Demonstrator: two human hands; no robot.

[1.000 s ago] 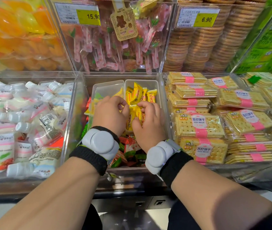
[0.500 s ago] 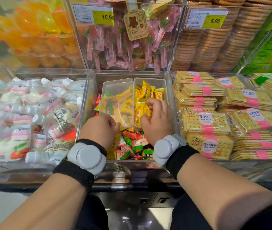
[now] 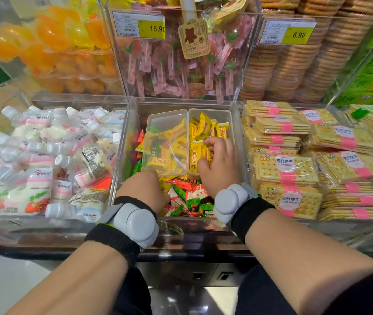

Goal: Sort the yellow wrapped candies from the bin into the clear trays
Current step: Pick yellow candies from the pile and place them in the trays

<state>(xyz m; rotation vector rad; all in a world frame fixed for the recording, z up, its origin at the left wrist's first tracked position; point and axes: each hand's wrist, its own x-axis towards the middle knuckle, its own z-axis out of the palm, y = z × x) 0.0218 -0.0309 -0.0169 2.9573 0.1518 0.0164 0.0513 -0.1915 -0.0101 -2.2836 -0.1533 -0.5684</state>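
Observation:
Two clear trays sit side by side on the candy in the middle bin [image 3: 125,155]. The left tray [image 3: 167,114] is see-through, with yellow candies showing through it. The right tray [image 3: 210,113] holds several yellow wrapped candies [image 3: 203,128] standing on end. My right hand [image 3: 220,164] is inside the right tray, fingers curled around yellow candies. My left hand [image 3: 143,188] is down in the loose red, green and yellow candies [image 3: 187,196] at the bin's near end, fingers curled under and hidden; what they hold is unseen.
White drink pouches [image 3: 44,160] fill the bin to the left. Stacked soda cracker packs [image 3: 287,169] fill the bin to the right. Behind stand clear bins of orange jellies [image 3: 51,48], pink lollipops [image 3: 176,64] and round biscuits [image 3: 294,64]. A dark counter edge [image 3: 181,253] runs below.
My left hand has pulled back from the trays to the loose candies at the bin's near end. My right hand has moved further into the right tray.

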